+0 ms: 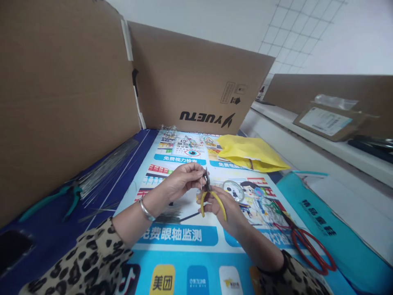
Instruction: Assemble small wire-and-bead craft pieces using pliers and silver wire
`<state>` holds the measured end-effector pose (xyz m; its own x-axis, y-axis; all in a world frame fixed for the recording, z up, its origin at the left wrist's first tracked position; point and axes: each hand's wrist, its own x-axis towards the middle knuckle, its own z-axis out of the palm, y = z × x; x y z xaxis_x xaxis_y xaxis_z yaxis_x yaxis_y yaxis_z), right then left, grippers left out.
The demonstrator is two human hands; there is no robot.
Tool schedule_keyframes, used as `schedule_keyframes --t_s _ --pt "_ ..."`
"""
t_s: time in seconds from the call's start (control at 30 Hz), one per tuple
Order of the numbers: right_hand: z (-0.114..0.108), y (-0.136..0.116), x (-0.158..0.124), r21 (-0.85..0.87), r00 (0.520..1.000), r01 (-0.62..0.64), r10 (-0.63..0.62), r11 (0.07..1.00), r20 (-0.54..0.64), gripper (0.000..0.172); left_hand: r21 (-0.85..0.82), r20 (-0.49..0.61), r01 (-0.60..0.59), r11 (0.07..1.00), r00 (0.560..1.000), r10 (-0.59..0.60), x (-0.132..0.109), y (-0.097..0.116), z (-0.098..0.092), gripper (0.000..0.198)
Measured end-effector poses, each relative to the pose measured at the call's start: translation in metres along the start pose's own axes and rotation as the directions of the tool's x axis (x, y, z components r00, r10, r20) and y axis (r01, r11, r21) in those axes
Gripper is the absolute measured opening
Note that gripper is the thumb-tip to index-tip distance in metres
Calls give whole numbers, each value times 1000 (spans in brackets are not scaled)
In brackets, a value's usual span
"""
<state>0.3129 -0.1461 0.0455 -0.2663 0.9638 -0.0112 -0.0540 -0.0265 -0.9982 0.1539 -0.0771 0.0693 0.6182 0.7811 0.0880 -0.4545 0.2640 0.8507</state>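
My right hand (225,209) is wrapped round pliers (208,185) with yellow handles, their dark jaws pointing up and away from me. Close beside the jaws, my left hand (186,179) pinches a thin wire (201,182) between thumb and fingers. Whether the jaws touch the wire is too small to tell. Below the hands, a bundle of thin dark wires (167,215) lies on the printed sheet, partly hidden by my left forearm. To the right of my right hand sits a small round clear dish (233,191) with tiny pieces in it.
Red-handled scissors (310,243) lie at right on a teal package (319,213). A yellow bag (251,153) is farther back. At left are teal-handled pliers (72,196) and long loose wires (106,168). Cardboard panels (190,78) wall the back and left.
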Motion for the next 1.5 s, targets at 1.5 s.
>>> schedule_keyframes --t_s 1.5 --pt "-41 3 6 -906 656 119 -653 -405 378 30 77 -347 213 974 921 -175 4 9 -8 12"
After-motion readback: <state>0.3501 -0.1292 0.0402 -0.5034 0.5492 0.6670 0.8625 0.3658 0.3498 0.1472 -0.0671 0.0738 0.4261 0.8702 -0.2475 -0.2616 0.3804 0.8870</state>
